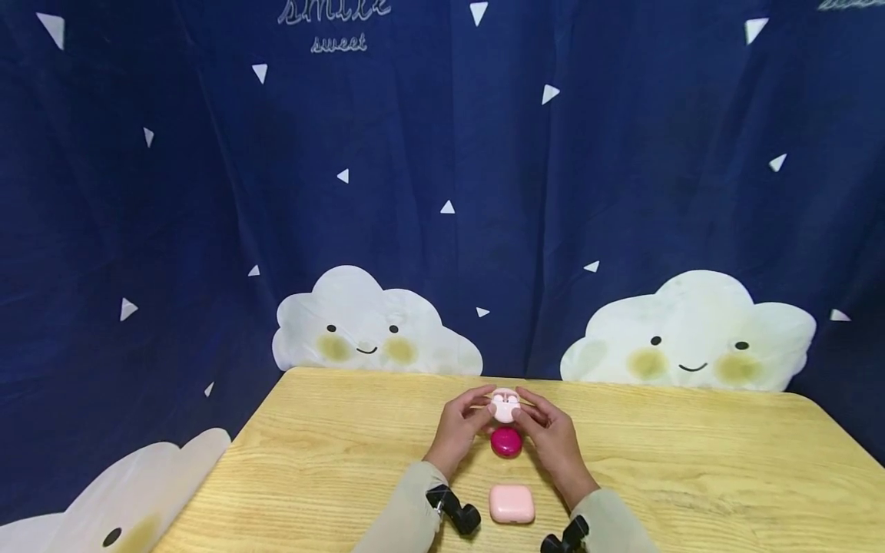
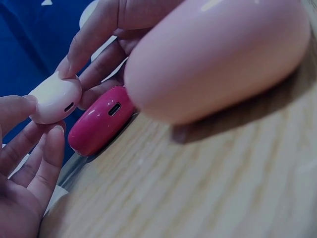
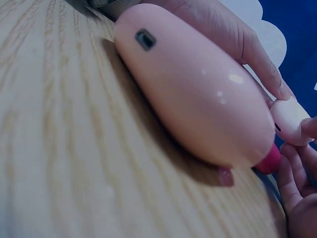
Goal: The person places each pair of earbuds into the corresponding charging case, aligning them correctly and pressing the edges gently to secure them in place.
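Observation:
A pale pink, round earbud case [image 1: 505, 412] is held up between both hands near the table's far side. Its lid looks raised, with the white earbuds showing inside. My left hand [image 1: 456, 427] pinches its left side between thumb and fingers, and my right hand [image 1: 557, 441] does the same on the right. Just below it, a glossy magenta round case [image 1: 507, 442] lies on the table; its charging port shows in the left wrist view. Closer to me lies a pink rounded-rectangular case [image 1: 512, 504], which looms large in both wrist views.
All this is on a light wooden table [image 1: 332, 461]. Behind its far edge hangs a dark blue curtain [image 1: 401, 230] printed with white triangles and smiling clouds. A black device [image 1: 454, 510] is strapped to each sleeved wrist.

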Available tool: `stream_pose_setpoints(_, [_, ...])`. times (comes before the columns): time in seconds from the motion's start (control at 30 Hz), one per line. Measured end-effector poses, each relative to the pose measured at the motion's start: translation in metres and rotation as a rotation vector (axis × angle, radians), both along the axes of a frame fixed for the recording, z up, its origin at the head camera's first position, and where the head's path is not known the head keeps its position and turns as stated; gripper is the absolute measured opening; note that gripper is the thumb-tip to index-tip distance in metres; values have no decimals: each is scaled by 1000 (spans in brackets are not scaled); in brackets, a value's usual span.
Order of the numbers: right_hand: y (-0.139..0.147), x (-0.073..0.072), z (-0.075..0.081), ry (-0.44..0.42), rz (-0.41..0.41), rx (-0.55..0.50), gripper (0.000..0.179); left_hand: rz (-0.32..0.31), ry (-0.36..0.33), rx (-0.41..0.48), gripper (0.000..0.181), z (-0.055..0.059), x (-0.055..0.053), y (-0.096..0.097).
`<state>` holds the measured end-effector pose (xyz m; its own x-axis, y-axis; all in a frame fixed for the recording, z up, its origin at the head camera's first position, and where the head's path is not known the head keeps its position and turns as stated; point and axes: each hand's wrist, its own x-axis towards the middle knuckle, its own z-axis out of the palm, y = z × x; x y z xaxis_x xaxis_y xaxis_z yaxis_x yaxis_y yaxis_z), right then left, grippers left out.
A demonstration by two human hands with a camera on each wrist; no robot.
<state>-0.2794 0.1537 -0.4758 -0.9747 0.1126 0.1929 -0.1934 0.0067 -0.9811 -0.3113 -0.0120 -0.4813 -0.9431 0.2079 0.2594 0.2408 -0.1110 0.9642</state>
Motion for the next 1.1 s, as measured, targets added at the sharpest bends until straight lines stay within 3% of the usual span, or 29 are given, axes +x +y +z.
stream_pose_setpoints(0.27, [0, -1, 0, 27, -6, -1, 39, 2, -1, 2, 34, 2, 0, 0])
stream_pose_setpoints(0.53, [-1, -1, -1, 13, -6, 2, 37, -8, 5, 15, 33, 19, 14, -4])
stream_pose_setpoints(0.8, [0, -2, -2, 40, 1, -8, 35, 6, 4, 8, 30, 2, 0, -1])
stream_pose_setpoints(1.1, [0, -4, -2, 44, 3, -3, 33, 0, 9, 17, 29, 0, -1, 0])
